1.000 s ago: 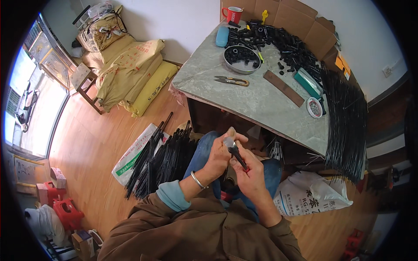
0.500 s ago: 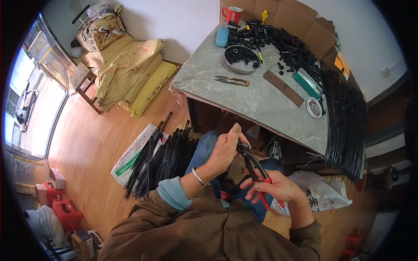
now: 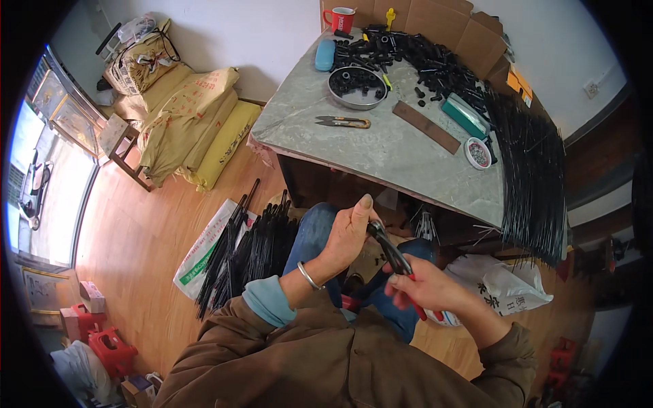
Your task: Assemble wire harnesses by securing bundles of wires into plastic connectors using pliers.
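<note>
Red-handled pliers [image 3: 398, 262] gripped in closed right hand [image 3: 425, 285], nose touching the curled left hand [image 3: 350, 234].

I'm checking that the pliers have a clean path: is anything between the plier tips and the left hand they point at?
Nothing visible does. The right hand holds the red-handled pliers, whose dark tips reach right up to the left hand above the lap. Whatever small piece the left hand may hold is hidden.
</note>
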Demonstrator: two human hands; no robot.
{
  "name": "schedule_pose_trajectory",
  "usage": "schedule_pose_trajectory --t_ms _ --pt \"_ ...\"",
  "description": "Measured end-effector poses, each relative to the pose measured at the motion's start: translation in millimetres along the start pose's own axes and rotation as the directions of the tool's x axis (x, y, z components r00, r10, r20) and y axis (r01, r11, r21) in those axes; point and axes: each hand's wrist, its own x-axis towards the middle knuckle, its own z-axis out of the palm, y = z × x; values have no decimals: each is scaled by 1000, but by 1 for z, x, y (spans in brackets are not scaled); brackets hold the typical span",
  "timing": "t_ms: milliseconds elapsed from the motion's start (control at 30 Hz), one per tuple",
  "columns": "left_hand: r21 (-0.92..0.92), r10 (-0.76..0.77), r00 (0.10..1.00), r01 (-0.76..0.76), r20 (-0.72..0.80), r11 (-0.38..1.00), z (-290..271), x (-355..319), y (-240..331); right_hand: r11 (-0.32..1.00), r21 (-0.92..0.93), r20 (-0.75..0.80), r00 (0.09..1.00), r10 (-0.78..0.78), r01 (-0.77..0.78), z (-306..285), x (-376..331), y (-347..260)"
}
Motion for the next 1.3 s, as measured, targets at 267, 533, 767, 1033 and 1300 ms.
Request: schedule_pose_trajectory --t_ms 267,533,767,1033,1300 --pt "-57 -30 999 31 26 998 3 3 -3 996 -19 91 992 83 -82 -25 -16 -15" --pt "70 41 999 -42 17 997 13 1 0 982 -122 40 988 149 -143 -24 -11 -16" --pt "20 255 954 -255 -157 967 -17 33 25 717 -683 -311 831 -460 142 -39 44 -5" --pt "-36 635 579 -753 -511 657 -183 1 232 556 -807 -569 519 -638 -202 -150 81 30" --pt "956 418 862 232 -287 179 -314 22 -38 483 -787 -573 165 -803 -384 -203 76 47"
